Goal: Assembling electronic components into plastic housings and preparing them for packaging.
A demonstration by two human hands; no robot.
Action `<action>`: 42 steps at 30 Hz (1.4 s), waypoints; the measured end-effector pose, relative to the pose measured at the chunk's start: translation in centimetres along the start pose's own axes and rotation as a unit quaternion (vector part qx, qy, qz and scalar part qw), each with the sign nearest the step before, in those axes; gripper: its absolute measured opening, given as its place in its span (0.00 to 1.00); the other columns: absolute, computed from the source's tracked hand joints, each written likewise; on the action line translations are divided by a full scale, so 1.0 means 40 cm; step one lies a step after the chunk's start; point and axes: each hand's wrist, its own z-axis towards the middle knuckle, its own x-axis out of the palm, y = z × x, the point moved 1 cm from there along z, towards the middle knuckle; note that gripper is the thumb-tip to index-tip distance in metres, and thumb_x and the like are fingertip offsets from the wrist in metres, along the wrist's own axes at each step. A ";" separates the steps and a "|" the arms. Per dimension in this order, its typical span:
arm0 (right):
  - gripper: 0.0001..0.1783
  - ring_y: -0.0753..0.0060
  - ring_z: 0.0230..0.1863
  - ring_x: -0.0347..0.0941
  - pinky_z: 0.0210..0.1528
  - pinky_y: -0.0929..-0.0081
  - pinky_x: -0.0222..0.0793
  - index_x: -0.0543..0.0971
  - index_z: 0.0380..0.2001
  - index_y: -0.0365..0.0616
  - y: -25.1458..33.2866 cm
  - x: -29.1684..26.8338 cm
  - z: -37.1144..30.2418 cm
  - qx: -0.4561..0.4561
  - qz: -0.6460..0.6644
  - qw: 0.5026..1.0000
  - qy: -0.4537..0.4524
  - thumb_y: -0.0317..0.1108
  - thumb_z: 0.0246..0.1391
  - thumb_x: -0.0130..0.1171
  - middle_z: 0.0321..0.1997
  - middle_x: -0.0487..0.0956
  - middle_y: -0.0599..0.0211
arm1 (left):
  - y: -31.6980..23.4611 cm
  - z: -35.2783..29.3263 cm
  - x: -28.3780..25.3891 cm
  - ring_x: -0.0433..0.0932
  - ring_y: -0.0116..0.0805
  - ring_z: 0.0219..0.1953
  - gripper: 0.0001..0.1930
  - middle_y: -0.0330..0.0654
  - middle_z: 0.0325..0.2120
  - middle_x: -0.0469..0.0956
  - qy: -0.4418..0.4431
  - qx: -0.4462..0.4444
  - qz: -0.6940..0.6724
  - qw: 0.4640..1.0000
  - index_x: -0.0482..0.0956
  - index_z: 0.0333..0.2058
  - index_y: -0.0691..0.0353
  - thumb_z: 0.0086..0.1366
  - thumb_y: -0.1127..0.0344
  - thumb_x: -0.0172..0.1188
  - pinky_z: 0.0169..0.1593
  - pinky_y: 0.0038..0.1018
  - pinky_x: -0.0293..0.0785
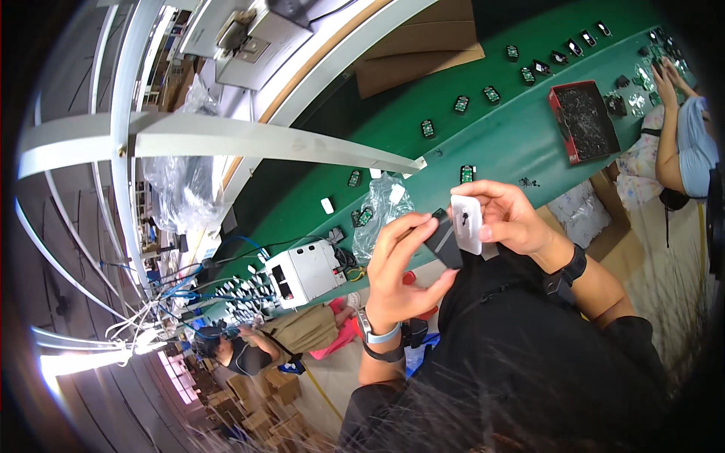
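Beside green bench (507, 134) — left hand (394, 273) gripping black piece (445, 243), right hand (507, 217) pinching white piece (467, 229).

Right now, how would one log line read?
left fingers: holding dark piece | right fingers: holding white piece | on green bench: red-sided box, small circuit board

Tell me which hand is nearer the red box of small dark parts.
Right. The right hand is below and left of the red box in the picture; the left hand is lower and farther left, beyond the right hand.
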 end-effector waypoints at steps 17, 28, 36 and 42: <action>0.31 0.74 0.50 0.77 0.53 0.74 0.78 0.74 0.59 0.33 0.013 -0.021 -0.021 0.052 -0.092 0.993 -0.051 0.19 0.50 0.69 0.55 0.78 0.61 | 0.026 0.031 0.055 0.78 0.52 0.52 0.32 0.52 0.49 0.77 0.094 0.023 0.072 0.993 0.78 0.48 0.67 0.38 0.79 0.72 0.55 0.42 0.75; 0.22 0.77 0.42 0.79 0.45 0.75 0.81 0.78 0.50 0.33 -0.037 0.031 0.040 0.057 -0.158 0.985 -0.037 0.20 0.50 0.70 0.50 0.80 0.60 | 0.077 -0.086 0.068 0.74 0.44 0.57 0.35 0.48 0.53 0.74 -0.087 -0.112 -0.148 0.979 0.75 0.55 0.68 0.45 0.78 0.77 0.59 0.39 0.73; 0.18 0.83 0.36 0.77 0.37 0.82 0.78 0.79 0.44 0.35 -0.102 0.061 0.115 0.067 -0.236 0.964 -0.105 0.20 0.48 0.71 0.40 0.80 0.65 | 0.148 -0.170 0.011 0.73 0.36 0.57 0.47 0.44 0.53 0.71 -0.070 -0.308 -0.226 0.922 0.61 0.67 0.68 0.47 0.85 0.73 0.57 0.32 0.74; 0.20 0.84 0.34 0.76 0.38 0.82 0.75 0.79 0.45 0.37 -0.257 0.039 0.155 0.131 -0.286 0.947 -0.060 0.20 0.47 0.71 0.34 0.80 0.70 | 0.233 -0.256 -0.015 0.79 0.33 0.51 0.34 0.49 0.50 0.78 -0.135 -0.395 -0.302 0.857 0.64 0.65 0.69 0.59 0.86 0.62 0.56 0.29 0.75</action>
